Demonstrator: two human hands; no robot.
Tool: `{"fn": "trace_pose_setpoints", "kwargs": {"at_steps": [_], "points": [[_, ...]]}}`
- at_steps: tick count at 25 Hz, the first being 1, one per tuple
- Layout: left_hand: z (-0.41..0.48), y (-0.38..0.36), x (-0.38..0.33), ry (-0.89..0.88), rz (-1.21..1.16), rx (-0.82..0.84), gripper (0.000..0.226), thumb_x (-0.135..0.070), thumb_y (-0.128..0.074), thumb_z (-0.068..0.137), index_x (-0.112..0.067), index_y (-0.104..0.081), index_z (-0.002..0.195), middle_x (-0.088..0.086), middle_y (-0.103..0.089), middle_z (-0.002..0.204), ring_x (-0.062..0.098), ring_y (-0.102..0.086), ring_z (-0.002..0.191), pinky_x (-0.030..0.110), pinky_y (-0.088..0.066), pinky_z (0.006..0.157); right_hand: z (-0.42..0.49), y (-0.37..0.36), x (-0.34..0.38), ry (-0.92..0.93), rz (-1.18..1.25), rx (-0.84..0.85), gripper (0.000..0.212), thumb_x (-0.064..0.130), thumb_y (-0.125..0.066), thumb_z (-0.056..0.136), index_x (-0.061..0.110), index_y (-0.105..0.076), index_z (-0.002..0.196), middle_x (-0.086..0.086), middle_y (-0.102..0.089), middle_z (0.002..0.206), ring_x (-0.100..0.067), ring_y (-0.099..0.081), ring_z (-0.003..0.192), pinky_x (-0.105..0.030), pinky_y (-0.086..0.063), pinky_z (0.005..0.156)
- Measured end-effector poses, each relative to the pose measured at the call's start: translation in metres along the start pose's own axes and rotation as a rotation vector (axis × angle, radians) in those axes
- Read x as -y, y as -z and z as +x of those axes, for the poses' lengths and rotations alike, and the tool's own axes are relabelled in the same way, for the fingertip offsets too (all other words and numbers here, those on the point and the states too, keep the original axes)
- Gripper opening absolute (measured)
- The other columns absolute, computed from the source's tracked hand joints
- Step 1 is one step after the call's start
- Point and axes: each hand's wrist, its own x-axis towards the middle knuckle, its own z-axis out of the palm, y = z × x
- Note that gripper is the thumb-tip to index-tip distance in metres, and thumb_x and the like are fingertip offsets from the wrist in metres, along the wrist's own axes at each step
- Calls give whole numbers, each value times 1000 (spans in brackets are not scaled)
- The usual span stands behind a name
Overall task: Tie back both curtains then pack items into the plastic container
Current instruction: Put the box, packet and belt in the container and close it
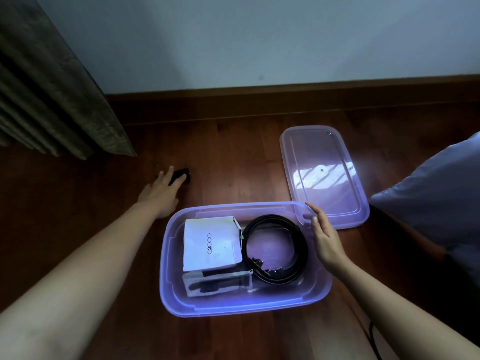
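Head view, plastic container [166, 258]: I see a translucent, purple-tinted tub with rounded corners. It sits open on the floor, near the middle of the scene.
Lid [326, 178]: a flat sheet of the same glossy plastic with a raised rim. It lies on the floor at the tub's far right corner and catches a bright reflection.
White box [211, 242]: matte card, squarish, printed G2000. It lies in the left half of the tub.
Clear packet [217, 283]: a shiny film sleeve with something dark inside, tucked partly under the box's near edge.
Belt [275, 248]: smooth black strap wound into a round coil in the right half, with its metal buckle on the near side.
Left hand [161, 190]: stretched to the far left of the tub, with fingers straight and spread across a small black object [181, 175]. I cannot make out what the object is.
Right hand [324, 237]: flat, with fingers straight and close together, over the tub's right rim. I cannot tell whether it touches the rim.
Curtain [52, 87]: heavy grey-brown pleated cloth, hanging at the far left.
Floor [233, 157]: dark reddish polished wood boards.
Cushion [436, 198]: soft bluish fabric at the right edge.
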Motion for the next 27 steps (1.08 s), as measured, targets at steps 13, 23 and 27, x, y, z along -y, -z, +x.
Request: {"fn": "trace_pose_setpoints", "kwargs": {"at_steps": [13, 23, 27], "points": [[-3, -7, -11, 79, -215, -185, 43, 0, -45, 88, -15, -46, 128, 22, -44, 116, 43, -55, 93, 40, -45, 76, -1, 0, 0, 20, 19, 13, 29, 16, -33, 102, 33, -44, 123, -1, -55, 118, -14, -55, 103, -42, -43, 100], [-54, 58, -121, -610, -722, -538, 17, -14, -61, 79, -13, -65, 94, 5, -52, 84, 13, -50, 75, 17, -36, 70, -1, 0, 2, 13, 81, 27, 31, 21, -35, 101, 48, -45, 112, -1, -55, 119, -9, -55, 100, -37, -41, 98], [-84, 25, -166, -821, -531, -92, 22, -10, -59, 81, -14, -69, 99, 9, -62, 91, 17, -54, 82, 24, -38, 74, -1, 0, 9, -17, 153, 34, 27, 39, -36, 87, 44, -48, 110, -1, -55, 118, -15, -53, 107, -32, -40, 96]]}}
